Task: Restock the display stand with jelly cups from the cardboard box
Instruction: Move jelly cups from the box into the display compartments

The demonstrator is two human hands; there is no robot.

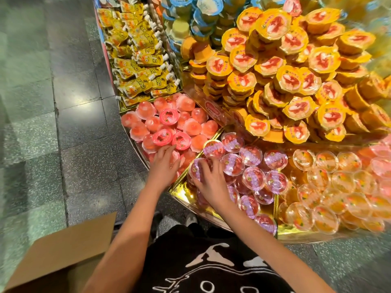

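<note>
The display stand [183,194] is filling everything in front of my two hands and to the right of them, and its golden rim is passing just under my right wrist. The cardboard box [63,248] is standing on the floor behind my left hand, beside my left elbow, with one flap open; I cannot see what is inside it. Far beyond my right hand a big heap of yellow-lidded cups [296,81] is rising. To the right of my right hand, clear cups with orange fruit [338,187] are lying in their own compartment. Well beyond my left hand, yellow spouted pouches [135,56] are lying packed together. Directly under and ahead of my left hand, the pink jelly cups [169,123] are filling one compartment, many of them upside down. Under my right hand, the purple-lidded jelly cups [254,176] are filling the next compartment, and a golden wall is separating the two. My hands are apart, each one over its own compartment. My left hand [164,164] is resting flat on the pink cups, with its straight fingers touching a pink-lidded one. My right hand [211,178] is curling its fingers and thumb round one purple-lidded cup [195,170] at the near corner of its compartment.
</note>
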